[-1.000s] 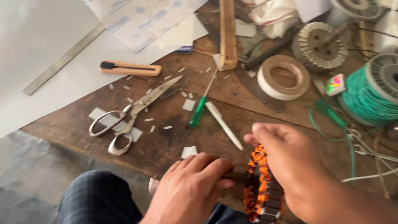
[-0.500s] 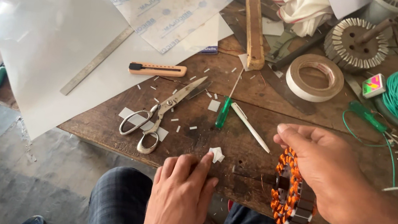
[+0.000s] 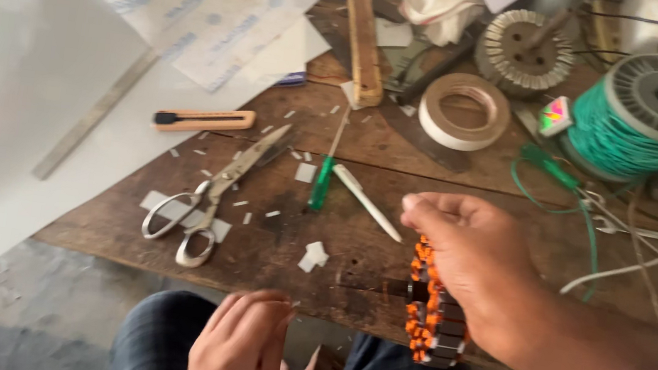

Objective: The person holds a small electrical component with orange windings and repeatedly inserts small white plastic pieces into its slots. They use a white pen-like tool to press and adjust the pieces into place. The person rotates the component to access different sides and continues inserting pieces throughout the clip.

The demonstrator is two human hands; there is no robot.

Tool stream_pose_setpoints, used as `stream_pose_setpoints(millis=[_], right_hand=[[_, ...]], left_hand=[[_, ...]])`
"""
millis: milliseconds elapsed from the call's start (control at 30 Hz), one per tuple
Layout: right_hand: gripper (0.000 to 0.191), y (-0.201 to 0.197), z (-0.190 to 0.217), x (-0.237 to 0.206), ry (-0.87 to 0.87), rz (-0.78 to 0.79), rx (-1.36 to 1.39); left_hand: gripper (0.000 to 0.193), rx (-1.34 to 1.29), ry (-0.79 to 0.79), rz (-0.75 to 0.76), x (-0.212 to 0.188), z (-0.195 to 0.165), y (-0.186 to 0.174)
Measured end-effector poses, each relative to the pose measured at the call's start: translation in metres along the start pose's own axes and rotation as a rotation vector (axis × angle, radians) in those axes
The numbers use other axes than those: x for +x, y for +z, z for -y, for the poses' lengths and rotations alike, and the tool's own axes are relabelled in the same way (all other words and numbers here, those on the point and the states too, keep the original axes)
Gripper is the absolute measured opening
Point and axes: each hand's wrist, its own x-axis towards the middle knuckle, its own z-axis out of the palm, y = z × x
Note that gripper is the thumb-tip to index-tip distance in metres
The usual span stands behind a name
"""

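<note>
Printed sheets and one small bright label on the table

Large white sheets (image 3: 201, 2) with pale blue printed marks lie overlapped at the far left of the table (image 3: 371, 249), spreading toward its near edge. A small multicoloured label (image 3: 555, 115), pink, green and yellow, stands just beside the green wire spool (image 3: 647, 115), left of it.

So the scissors (image 3: 206, 195) are lying on the bench (image 3: 370, 257) toward the left, with the box cutter (image 3: 201, 120) sitting just behind them and the ruler (image 3: 95, 116) further left on the paper sheets (image 3: 15, 88). A pen (image 3: 366, 202) is lying right of the scissors. The tape roll (image 3: 464, 109) is sitting behind that, and the wire spool (image 3: 647, 115) is sitting off to its right.
</note>
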Motion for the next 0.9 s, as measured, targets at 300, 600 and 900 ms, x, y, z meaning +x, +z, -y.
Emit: stream_pose_setpoints(millis=[300,600,900], right_hand=[[0.026,0.003,0.010,-0.008,0.064,-0.020,-0.045],[0.029,0.002,0.004,-0.006,0.001,-0.022,0.022],[0.034,0.002,0.008,-0.007,0.033,-0.013,-0.063]], left_hand=[[0.013,-0.663,-0.050,0.036,0.002,-0.084,0.023],[0.019,-0.633,-0.175,-0.053,0.015,-0.117,0.031],[0.016,-0.588,-0.117,-0.072,0.013,-0.115,0.034]])
